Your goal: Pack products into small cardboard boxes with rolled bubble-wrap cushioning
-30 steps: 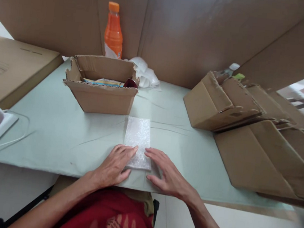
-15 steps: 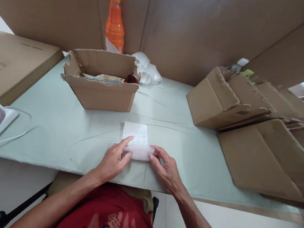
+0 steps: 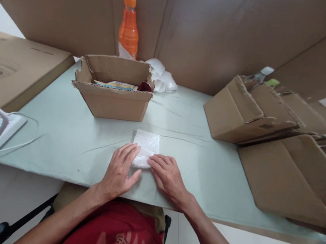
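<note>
Bubble wrap (image 3: 147,139) lies on the table (image 3: 85,141) in front of the person, its near portion folded over. The left hand (image 3: 121,168) is extended, fingers side by side at the wrap's left edge, thumb held apart. The right hand (image 3: 169,177) is flattened, fingers close together, fingertips on the near right part of the fold. An open cardboard box (image 3: 120,104) stands beyond the wrap, with an orange bottle (image 3: 128,33) upright behind it. A power strip (image 3: 7,136) sits at far left.
</note>
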Available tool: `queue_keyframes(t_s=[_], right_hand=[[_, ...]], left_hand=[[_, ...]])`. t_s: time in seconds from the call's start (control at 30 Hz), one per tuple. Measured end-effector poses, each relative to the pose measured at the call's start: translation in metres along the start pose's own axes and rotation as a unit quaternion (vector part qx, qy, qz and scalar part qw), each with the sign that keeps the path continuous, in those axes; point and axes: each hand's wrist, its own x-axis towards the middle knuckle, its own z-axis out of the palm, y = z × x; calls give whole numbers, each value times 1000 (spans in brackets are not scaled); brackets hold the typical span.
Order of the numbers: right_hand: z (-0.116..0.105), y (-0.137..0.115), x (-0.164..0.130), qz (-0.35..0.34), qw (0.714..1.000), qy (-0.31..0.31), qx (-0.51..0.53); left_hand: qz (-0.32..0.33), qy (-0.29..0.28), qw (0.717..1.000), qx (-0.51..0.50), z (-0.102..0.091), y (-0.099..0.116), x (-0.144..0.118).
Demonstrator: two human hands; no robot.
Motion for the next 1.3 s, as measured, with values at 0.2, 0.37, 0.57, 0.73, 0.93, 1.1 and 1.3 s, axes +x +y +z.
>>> queue_keyframes(t_s=[0.2, 0.37, 0.57, 0.73, 0.93, 1.1, 1.3], right_hand=[[-24, -8, 3, 103, 969, -78, 209], [-13, -7, 10, 180, 946, -86, 257], [5, 8, 23, 140, 990, -3, -4], [11, 12, 19, 78, 996, -16, 39], [1, 2, 12, 98, 979, -40, 175], [-19, -2, 15, 147, 966, -114, 178], [-42, 7, 39, 96, 979, -130, 122]], left_hand=[[-28, -76, 993, -85, -19, 2, -8], [-135, -122, 977, -110, -22, -1, 0], [-105, -62, 992, 41, -5, -13, 12], [-81, -93, 992, -5, -6, -22, 14], [-109, -204, 963, -141, -22, -20, 19], [-102, -201, 962, -153, -17, -6, 13], [-107, -133, 969, -178, -36, -21, 32]])
